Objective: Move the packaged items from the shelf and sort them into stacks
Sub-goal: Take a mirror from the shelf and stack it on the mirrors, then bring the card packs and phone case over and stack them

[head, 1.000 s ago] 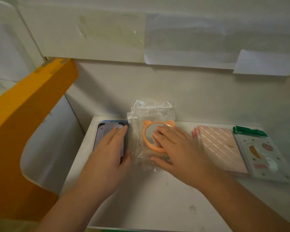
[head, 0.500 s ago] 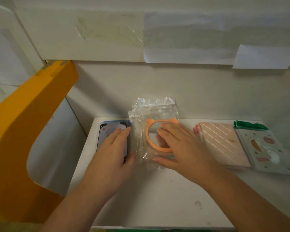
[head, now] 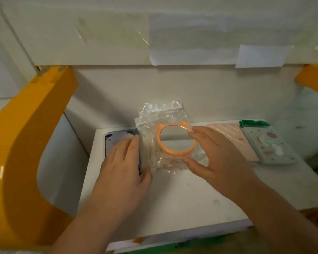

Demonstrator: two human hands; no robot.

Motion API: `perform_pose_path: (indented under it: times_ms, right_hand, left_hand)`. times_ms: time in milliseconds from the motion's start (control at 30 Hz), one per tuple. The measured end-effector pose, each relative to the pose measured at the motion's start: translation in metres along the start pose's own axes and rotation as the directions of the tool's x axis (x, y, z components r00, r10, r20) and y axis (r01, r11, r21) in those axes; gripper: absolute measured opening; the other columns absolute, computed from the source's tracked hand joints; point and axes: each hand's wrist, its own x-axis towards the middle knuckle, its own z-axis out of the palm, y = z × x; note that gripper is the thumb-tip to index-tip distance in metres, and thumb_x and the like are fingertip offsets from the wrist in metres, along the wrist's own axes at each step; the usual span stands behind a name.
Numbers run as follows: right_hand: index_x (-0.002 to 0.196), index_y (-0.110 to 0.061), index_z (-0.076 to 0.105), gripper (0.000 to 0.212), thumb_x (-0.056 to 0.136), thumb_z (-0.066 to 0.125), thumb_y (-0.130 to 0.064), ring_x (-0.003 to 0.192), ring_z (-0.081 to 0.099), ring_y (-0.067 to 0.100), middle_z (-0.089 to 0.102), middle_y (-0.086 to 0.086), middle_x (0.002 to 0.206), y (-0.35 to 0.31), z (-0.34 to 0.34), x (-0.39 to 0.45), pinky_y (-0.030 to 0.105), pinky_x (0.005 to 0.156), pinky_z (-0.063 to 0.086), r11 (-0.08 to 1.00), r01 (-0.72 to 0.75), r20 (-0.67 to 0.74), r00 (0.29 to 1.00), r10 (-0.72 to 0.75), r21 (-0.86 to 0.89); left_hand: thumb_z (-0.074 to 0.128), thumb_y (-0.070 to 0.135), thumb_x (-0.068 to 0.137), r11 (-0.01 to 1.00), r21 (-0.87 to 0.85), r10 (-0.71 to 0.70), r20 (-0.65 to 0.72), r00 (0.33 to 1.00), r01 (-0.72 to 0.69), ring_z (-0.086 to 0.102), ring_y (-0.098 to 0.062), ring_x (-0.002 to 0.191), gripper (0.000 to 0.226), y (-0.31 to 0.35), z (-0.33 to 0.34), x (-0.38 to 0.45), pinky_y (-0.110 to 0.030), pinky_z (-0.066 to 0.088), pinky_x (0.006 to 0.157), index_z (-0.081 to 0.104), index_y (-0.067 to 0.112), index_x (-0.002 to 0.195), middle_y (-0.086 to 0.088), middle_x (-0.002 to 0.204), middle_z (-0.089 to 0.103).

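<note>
Shelf: left hand presses case, right hand pinches mirror.

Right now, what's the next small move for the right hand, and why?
Probably lift the bagged mirror clear of the shelf: the right hand pinches its rim between thumb and fingers, while the left hand lies flat on the blue-edged pack.

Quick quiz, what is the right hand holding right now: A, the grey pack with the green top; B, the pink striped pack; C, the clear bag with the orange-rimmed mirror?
C: the right hand grips the clear bag round the orange-rimmed mirror, thumb at the lower rim, fingers at the upper.
</note>
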Motion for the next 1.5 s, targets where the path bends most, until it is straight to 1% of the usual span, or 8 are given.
perform_pose_path:
  times_ms: [100, 433, 600, 833, 1033, 1133, 1300, 1500]
  right_hand:
    - [0.130, -0.017, 0.057, 0.053, 0.091, 0.053, -0.053, 0.129, 0.047, 0.015, 0.058, 0.001, 0.134, -0.009, -0.003, -0.019, 0.025, 0.113, 0.028, 0.997, -0.057, -0.052, 0.997, 0.055, -0.054]
    - [0.134, -0.022, 0.056, 0.049, 0.088, 0.065, -0.038, 0.131, 0.041, 0.014, 0.054, -0.003, 0.137, -0.055, -0.017, -0.056, 0.025, 0.106, 0.030, 0.999, -0.029, -0.071, 0.997, 0.027, -0.020]
    - [0.136, -0.025, 0.054, 0.050, 0.089, 0.065, -0.039, 0.123, 0.050, 0.013, 0.052, -0.008, 0.136, -0.088, -0.009, -0.074, 0.032, 0.103, 0.043, 0.994, 0.026, -0.025, 0.999, -0.024, 0.106]
    - [0.137, -0.026, 0.052, 0.050, 0.090, 0.063, -0.040, 0.124, 0.047, 0.010, 0.051, -0.010, 0.136, -0.157, 0.009, -0.094, 0.020, 0.101, 0.032, 0.988, 0.071, 0.062, 0.995, -0.080, 0.136]
    - [0.136, -0.041, 0.046, 0.046, 0.092, 0.055, -0.048, 0.115, 0.035, -0.012, 0.042, -0.030, 0.127, -0.236, 0.017, -0.090, 0.003, 0.092, 0.026, 0.968, 0.136, 0.094, 0.983, -0.159, 0.211]
    - [0.137, -0.047, 0.040, 0.046, 0.092, 0.050, -0.053, 0.118, 0.035, -0.014, 0.036, -0.037, 0.127, -0.289, 0.027, -0.085, 0.006, 0.093, 0.031, 0.957, 0.164, 0.117, 0.974, -0.196, 0.240]
    - [0.137, -0.043, 0.042, 0.050, 0.089, 0.043, -0.057, 0.120, 0.041, -0.008, 0.042, -0.030, 0.131, -0.366, 0.059, -0.063, 0.015, 0.098, 0.038, 0.970, 0.150, 0.106, 0.979, -0.172, 0.194]
    - [0.137, -0.028, 0.051, 0.050, 0.090, 0.062, -0.040, 0.119, 0.050, 0.006, 0.055, -0.013, 0.128, -0.422, 0.107, -0.028, 0.018, 0.098, 0.035, 0.999, 0.027, 0.095, 0.995, -0.030, 0.039]
  left_hand:
    - [0.061, 0.040, 0.085, 0.999, 0.031, 0.043, 0.026, 0.999, -0.044, 0.039, -0.025, 0.140, 0.076, -0.001, 0.002, -0.012, -0.045, 0.041, 0.111, 0.028, 0.018, 0.150, -0.004, 0.151, 0.042]
    - [0.043, 0.051, 0.094, 0.984, 0.045, 0.174, -0.014, 0.985, -0.173, 0.011, -0.005, 0.147, 0.076, 0.013, -0.032, -0.098, -0.022, 0.019, 0.117, -0.004, 0.037, 0.152, 0.015, 0.158, 0.012]
    - [0.049, 0.048, 0.091, 0.996, 0.068, 0.067, -0.030, 0.997, -0.065, 0.026, -0.003, 0.141, 0.071, 0.003, -0.066, -0.163, -0.020, 0.027, 0.110, 0.016, 0.035, 0.153, 0.017, 0.154, 0.024]
    - [0.054, 0.045, 0.091, 0.977, 0.190, -0.086, -0.068, 0.994, 0.097, 0.037, -0.004, 0.135, 0.063, -0.036, -0.114, -0.232, -0.027, 0.046, 0.102, 0.031, 0.036, 0.150, 0.018, 0.150, 0.034]
    - [0.052, 0.045, 0.094, 0.947, 0.157, -0.266, -0.100, 0.959, 0.279, 0.035, -0.008, 0.138, 0.063, -0.103, -0.138, -0.249, -0.032, 0.041, 0.110, 0.029, 0.035, 0.152, 0.017, 0.153, 0.030]
    - [0.053, 0.044, 0.093, 0.936, 0.141, -0.312, -0.104, 0.945, 0.324, 0.029, -0.008, 0.141, 0.063, -0.152, -0.152, -0.252, -0.034, 0.043, 0.109, 0.030, 0.034, 0.151, 0.014, 0.152, 0.031]
    - [0.054, 0.043, 0.094, 0.952, 0.103, -0.280, -0.089, 0.956, 0.288, 0.029, -0.011, 0.141, 0.063, -0.232, -0.185, -0.247, -0.033, 0.038, 0.112, 0.031, 0.032, 0.151, 0.010, 0.153, 0.033]
    - [0.052, 0.047, 0.093, 0.959, 0.118, -0.254, -0.035, 0.966, 0.257, 0.030, -0.016, 0.143, 0.069, -0.315, -0.215, -0.231, -0.034, 0.032, 0.115, 0.027, 0.029, 0.154, 0.005, 0.156, 0.033]
